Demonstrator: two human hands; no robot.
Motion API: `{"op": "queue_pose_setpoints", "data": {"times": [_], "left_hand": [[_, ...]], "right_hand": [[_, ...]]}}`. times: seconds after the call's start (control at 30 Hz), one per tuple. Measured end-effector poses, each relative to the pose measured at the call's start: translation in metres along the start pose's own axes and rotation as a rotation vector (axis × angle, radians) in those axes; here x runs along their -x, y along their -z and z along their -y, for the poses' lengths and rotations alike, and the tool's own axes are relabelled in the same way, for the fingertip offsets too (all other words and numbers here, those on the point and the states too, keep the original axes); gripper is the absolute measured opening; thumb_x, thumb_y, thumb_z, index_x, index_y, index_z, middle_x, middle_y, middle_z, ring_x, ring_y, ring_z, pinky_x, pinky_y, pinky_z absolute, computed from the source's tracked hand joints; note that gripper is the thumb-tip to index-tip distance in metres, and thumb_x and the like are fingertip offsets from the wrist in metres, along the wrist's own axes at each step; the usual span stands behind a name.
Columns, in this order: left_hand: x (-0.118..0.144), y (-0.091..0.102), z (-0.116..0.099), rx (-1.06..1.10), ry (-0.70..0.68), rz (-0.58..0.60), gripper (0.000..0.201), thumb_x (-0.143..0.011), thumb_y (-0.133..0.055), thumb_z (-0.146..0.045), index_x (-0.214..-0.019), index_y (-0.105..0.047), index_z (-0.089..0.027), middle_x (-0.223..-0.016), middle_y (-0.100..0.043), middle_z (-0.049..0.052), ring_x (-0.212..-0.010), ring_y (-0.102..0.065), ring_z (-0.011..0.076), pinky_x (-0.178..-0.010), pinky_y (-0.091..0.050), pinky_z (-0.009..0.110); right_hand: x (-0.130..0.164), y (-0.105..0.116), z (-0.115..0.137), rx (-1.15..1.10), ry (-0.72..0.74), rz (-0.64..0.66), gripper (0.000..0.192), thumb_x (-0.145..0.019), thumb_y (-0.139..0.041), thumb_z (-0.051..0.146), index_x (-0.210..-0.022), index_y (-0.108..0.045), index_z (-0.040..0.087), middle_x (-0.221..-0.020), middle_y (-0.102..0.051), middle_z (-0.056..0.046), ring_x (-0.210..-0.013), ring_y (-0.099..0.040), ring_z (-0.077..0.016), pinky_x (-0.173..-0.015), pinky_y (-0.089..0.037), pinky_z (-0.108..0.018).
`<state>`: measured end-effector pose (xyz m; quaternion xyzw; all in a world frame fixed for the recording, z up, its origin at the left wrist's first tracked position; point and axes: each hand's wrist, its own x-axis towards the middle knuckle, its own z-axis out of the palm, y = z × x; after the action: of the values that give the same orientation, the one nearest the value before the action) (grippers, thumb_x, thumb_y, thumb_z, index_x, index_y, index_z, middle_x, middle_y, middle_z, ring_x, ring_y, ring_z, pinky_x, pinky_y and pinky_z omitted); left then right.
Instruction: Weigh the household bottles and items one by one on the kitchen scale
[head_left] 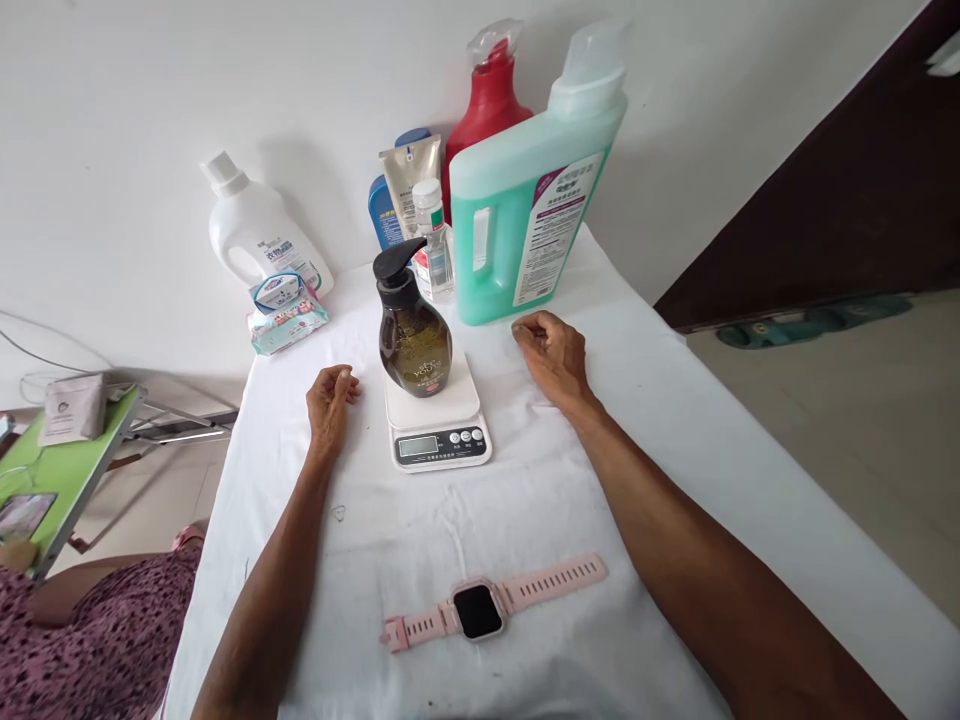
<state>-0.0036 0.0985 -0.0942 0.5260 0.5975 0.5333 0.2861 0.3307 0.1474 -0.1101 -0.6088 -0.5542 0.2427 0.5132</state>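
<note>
A dark pump bottle (416,345) stands upright on a white kitchen scale (442,408), whose display is at the near side. My left hand (328,405) rests on the cloth to the left of the scale, fingers loosely curled and nothing in them. To the right of the scale, my right hand (553,355) lies on the cloth in a loose fist, just in front of the large green liquid jug (502,220). Neither hand touches the scale or the pump bottle. Nearer to me, a pink smartwatch (478,610) is stretched out flat.
Against the wall stand a red bottle (487,110), a beige tube (411,172), a clear bottle (433,240) and a white detergent bottle (259,225) behind a wipes pack (289,325). A person in patterned clothing (97,640) sits at left beside a green table (112,420).
</note>
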Motion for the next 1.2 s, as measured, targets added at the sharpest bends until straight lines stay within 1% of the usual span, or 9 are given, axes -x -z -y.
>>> {"op": "queue_pose_setpoints", "data": {"times": [0.1,0.37,0.53,0.87,0.97,1.1,1.17,1.2], "left_hand": [[-0.002,-0.001,-0.002,-0.035,0.021,0.028,0.042,-0.088,-0.072,-0.056,-0.100,-0.068,-0.017,-0.084,-0.071,0.005,-0.069,-0.065,0.0157,-0.065,-0.052,0.030],[0.000,-0.003,-0.005,-0.083,0.043,0.037,0.033,-0.086,-0.069,-0.047,-0.102,-0.068,-0.018,-0.085,-0.072,0.005,-0.070,-0.067,0.0167,-0.068,-0.055,0.031],[0.000,-0.003,-0.005,-0.112,0.043,0.043,0.030,-0.087,-0.069,-0.045,-0.102,-0.069,-0.019,-0.085,-0.072,0.004,-0.071,-0.067,0.0175,-0.069,-0.055,0.032],[0.001,-0.002,-0.003,-0.140,0.026,0.056,0.028,-0.088,-0.069,-0.043,-0.103,-0.070,-0.020,-0.085,-0.073,0.004,-0.073,-0.068,0.0183,-0.072,-0.055,0.033],[0.001,-0.002,-0.002,-0.137,0.033,0.056,0.031,-0.087,-0.070,-0.046,-0.103,-0.070,-0.019,-0.086,-0.073,0.004,-0.073,-0.068,0.0183,-0.073,-0.055,0.033],[0.003,-0.002,-0.004,-0.102,0.044,0.049,0.043,-0.089,-0.068,-0.060,-0.102,-0.069,-0.018,-0.087,-0.072,0.006,-0.073,-0.068,0.0187,-0.070,-0.054,0.033],[0.007,-0.001,-0.011,-0.077,0.024,0.031,0.051,-0.091,-0.064,-0.067,-0.108,-0.068,-0.019,-0.094,-0.073,0.008,-0.078,-0.069,0.0203,-0.071,-0.054,0.034],[0.009,-0.001,-0.016,-0.065,-0.002,0.025,0.055,-0.091,-0.064,-0.069,-0.114,-0.067,-0.019,-0.100,-0.073,0.010,-0.083,-0.071,0.0220,-0.073,-0.055,0.035]], "right_hand": [[0.001,0.000,0.001,-0.004,-0.005,0.003,0.014,-0.083,-0.056,0.036,-0.081,-0.064,0.024,-0.088,-0.076,-0.006,-0.082,-0.067,-0.0239,-0.086,-0.056,-0.040],[0.002,0.000,0.002,-0.003,-0.015,-0.007,0.013,-0.082,-0.058,0.035,-0.080,-0.065,0.024,-0.087,-0.076,-0.006,-0.080,-0.067,-0.0239,-0.084,-0.056,-0.039],[0.001,0.000,0.002,0.001,-0.022,-0.009,0.013,-0.083,-0.058,0.034,-0.080,-0.065,0.024,-0.086,-0.076,-0.005,-0.078,-0.066,-0.0236,-0.081,-0.056,-0.038],[0.002,0.001,0.004,0.010,-0.032,-0.004,0.014,-0.083,-0.058,0.035,-0.081,-0.065,0.024,-0.087,-0.076,-0.006,-0.082,-0.067,-0.0239,-0.083,-0.056,-0.039],[0.002,0.000,0.002,0.008,-0.027,-0.002,0.015,-0.084,-0.057,0.036,-0.081,-0.065,0.024,-0.086,-0.076,-0.005,-0.080,-0.067,-0.0239,-0.082,-0.056,-0.038],[0.000,0.000,0.000,-0.001,0.002,0.005,0.020,-0.085,-0.057,0.041,-0.083,-0.066,0.023,-0.086,-0.076,-0.006,-0.080,-0.067,-0.0241,-0.082,-0.055,-0.039],[-0.001,0.000,-0.001,-0.006,0.015,0.001,0.022,-0.086,-0.057,0.043,-0.083,-0.066,0.024,-0.085,-0.075,-0.006,-0.080,-0.067,-0.0247,-0.081,-0.055,-0.039],[-0.002,0.000,-0.002,-0.009,0.021,0.001,0.023,-0.086,-0.056,0.044,-0.083,-0.066,0.024,-0.085,-0.076,-0.006,-0.080,-0.068,-0.0249,-0.081,-0.054,-0.040]]}}
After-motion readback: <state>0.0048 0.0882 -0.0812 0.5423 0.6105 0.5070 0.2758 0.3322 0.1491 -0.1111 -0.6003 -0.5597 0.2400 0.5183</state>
